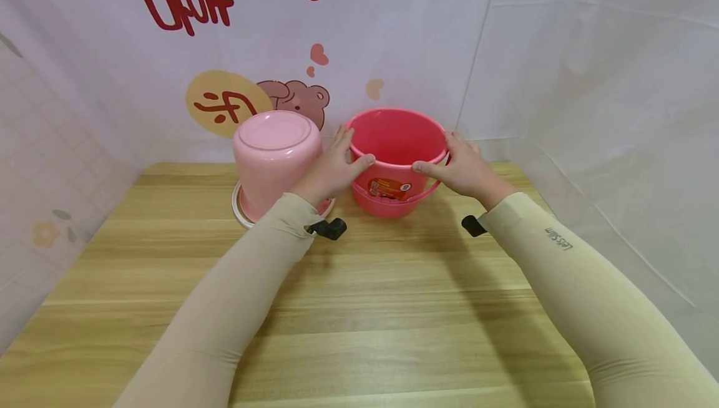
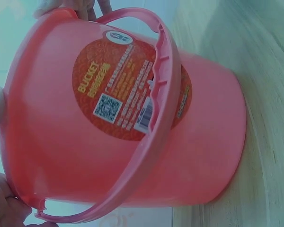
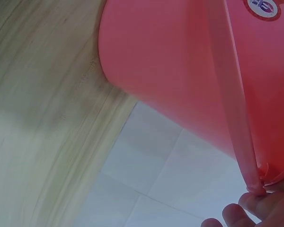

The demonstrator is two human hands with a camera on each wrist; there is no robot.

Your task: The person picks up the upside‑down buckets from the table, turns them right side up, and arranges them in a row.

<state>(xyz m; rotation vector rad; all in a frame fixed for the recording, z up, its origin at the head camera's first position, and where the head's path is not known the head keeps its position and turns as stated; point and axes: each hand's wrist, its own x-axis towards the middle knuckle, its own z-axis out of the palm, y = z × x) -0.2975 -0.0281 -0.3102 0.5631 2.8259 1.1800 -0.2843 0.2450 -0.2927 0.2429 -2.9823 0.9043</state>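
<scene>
One upturned pink tub (image 1: 274,168) sat on the desk (image 1: 365,296); beside it, the left hand (image 1: 335,168) gripped the rim (image 1: 393,165) of the upright red bucket (image 1: 397,140), the right hand (image 1: 467,169) gripping opposite. Even pressure looked best to keep it level.

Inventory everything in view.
Table: 1, wood brown, beneath the arms
Upturned tub: 1, light pink, table's back left
Bucket: 1, pinkish red, right of tub
Handle: 1, pinkish red, across bucket front
Label: 1, red, bucket front
Wall sheeting: count unclear, white, around the table
Lettering: several characters, red, back sheeting
Bear print: 1, brownish pink, behind tub
Disc: 1, yellow, left of bear
Hearts: 3, pinkish and tan, near bear
Flower: 1, orange, left sheeting
Wrist pieces: 2, black, at wrists
Sleeves: 2, beige, both arms
Left hand: 1, bare, bucket rim's left
Right hand: 1, bare, bucket rim's right
</scene>
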